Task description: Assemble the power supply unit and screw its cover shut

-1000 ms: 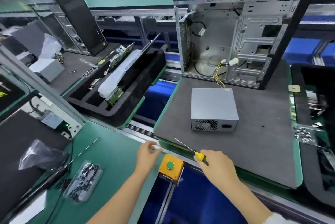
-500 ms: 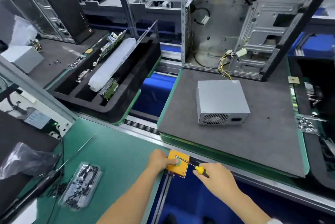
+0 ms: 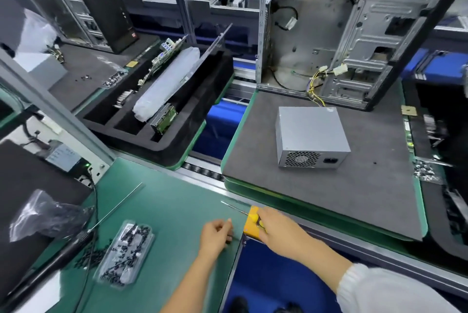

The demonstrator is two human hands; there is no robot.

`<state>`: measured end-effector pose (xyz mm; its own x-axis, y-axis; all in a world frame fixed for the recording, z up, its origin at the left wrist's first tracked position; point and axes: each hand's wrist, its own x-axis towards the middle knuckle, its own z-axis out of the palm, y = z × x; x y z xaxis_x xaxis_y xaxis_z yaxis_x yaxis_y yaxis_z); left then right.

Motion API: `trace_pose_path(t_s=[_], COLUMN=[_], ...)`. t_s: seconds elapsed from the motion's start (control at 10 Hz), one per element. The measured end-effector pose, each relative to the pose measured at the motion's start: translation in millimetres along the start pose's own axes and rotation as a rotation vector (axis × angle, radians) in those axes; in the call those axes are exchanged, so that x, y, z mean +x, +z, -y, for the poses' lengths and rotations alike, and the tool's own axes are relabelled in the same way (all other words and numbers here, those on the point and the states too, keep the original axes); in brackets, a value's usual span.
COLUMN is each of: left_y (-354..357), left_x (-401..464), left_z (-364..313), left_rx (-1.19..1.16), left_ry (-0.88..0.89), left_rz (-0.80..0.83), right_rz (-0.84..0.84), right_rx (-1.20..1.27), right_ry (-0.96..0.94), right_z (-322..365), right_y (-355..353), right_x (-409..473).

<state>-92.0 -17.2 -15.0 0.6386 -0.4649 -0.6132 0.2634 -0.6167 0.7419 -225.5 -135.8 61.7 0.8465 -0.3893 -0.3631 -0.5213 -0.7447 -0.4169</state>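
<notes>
Setting: assembly-line bench with a smooth green mat (image 3: 162, 201) near left and a conveyor running beyond it.
Pallet: dark grey foam pad (image 3: 336, 186) on a green-edged carrier, soft so the metal parts do not scratch, I judge.
Power supply unit: plain grey sheet-metal box (image 3: 310, 133) flat on the pad, mesh fan grille and socket facing near, its wires trailing far into the open case (image 3: 329, 34).
Case: bare stamped steel, upright just beyond the unit, side open.
Right hand: right hand (image 3: 277, 229) curled round a screwdriver (image 3: 234, 207) with a thin shaft pointing left, over the yellow button box (image 3: 250, 224).
Left hand: left hand (image 3: 216, 235) on the mat edge, fingers loosely curled; whether they pinch anything I cannot tell.
Screws: small dark screws in a clear plastic tray (image 3: 126, 254), near left, within reach for the cover.
</notes>
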Motion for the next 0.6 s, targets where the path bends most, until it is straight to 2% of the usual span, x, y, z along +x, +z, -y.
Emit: trace_pose_path(t_s=[0.1, 0.2, 0.3, 0.6], left_y=[-34, -65, -81, -82], left_x=[3, 14, 22, 39], left_z=[10, 20, 31, 40], left_rx=[-0.049, 0.006, 0.068, 0.126], left_ry=[-0.021, -0.012, -0.007, -0.014], left_rz=[-0.109, -0.199, -0.194, -0.134], right_rz=[0.062, 0.115, 0.156, 0.046], right_rx=[-0.078, -0.094, -0.126, -0.161], right_ry=[-0.07, -0.069, -0.06, -0.083], right_z=[32, 59, 74, 90], right_y=[14, 33, 50, 68], right_x=[38, 74, 99, 120])
